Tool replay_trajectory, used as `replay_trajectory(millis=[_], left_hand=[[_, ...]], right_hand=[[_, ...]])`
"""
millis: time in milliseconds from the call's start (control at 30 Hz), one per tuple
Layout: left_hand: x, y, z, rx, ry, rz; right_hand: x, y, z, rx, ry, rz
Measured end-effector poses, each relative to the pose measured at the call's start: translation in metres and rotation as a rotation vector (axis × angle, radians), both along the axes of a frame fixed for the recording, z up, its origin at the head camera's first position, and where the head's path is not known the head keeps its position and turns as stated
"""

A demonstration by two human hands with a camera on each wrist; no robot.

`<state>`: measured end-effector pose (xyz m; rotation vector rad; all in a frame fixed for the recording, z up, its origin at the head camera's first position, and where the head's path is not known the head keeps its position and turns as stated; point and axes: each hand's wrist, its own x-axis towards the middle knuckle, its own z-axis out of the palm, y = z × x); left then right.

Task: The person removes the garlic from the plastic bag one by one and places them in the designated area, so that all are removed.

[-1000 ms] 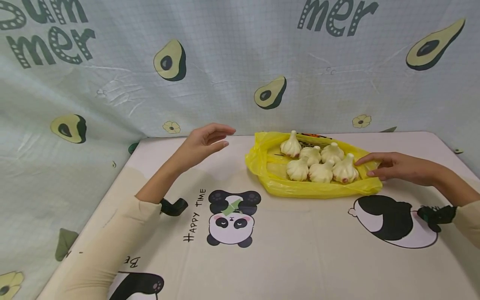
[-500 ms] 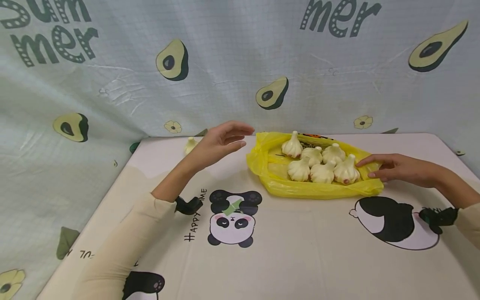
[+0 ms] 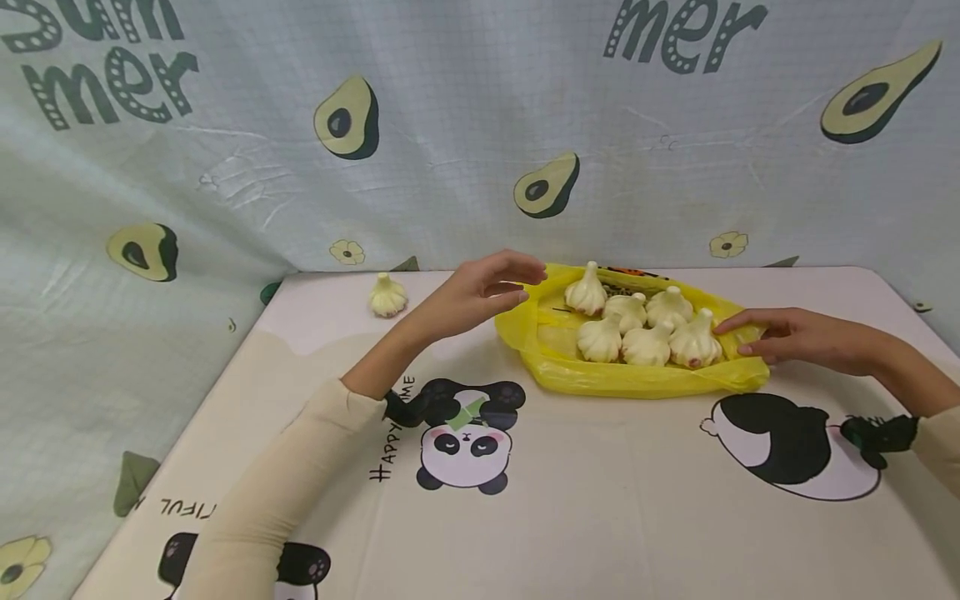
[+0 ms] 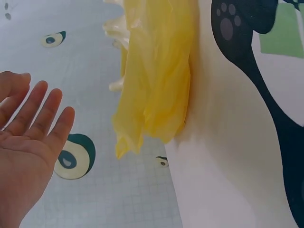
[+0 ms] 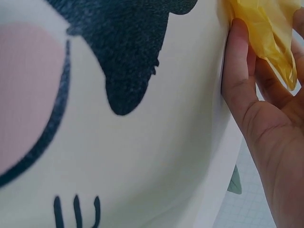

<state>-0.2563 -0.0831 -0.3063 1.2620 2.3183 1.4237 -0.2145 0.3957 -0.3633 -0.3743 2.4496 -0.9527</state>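
Crinkled yellow plastic bag, knobbly garlic bulbs

Right hand against yellow bag

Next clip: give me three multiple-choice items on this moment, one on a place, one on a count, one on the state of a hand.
1. Where does the lone garlic bulb lie?
A. on the table, left of the yellow bag
B. inside the bag
C. in the right hand

2. How many garlic bulbs sit on the bag?
A. three
B. six
C. nine

3. How is the left hand?
A. clenched in a fist
B. open and holding nothing
C. gripping a bulb

Answers: 1 A, it rests near the table's far left corner; 2 B, six are countable in the head view; 3 B, the left wrist view shows straight fingers.
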Motion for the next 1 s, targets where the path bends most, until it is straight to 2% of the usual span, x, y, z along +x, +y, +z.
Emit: replay_trajectory(millis=[300, 467, 567, 700, 1000], left_hand=[[-0.01, 0.03, -0.007, -0.058, -0.009, -0.07], [-0.017, 0.05, -0.012, -0.174, -0.039, -0.128], [-0.02, 0.062, -0.014, -0.259, -0.031, -0.165], [-0.023, 0.077, -0.013, -0.323, -0.011, -0.202], [-0.034, 0.102, -0.003, -0.37, -0.03, -0.305]], right_hand=[[0.0, -0.001, 0.0, 0.019, 0.01, 0.005], [0.003, -0.001, 0.002, 0.007, 0.022, 0.015], [0.003, -0.001, 0.003, 0.011, 0.016, 0.02], [0.003, 0.0, 0.003, 0.014, 0.014, 0.022], [0.004, 0.001, 0.0, 0.019, 0.042, 0.019]])
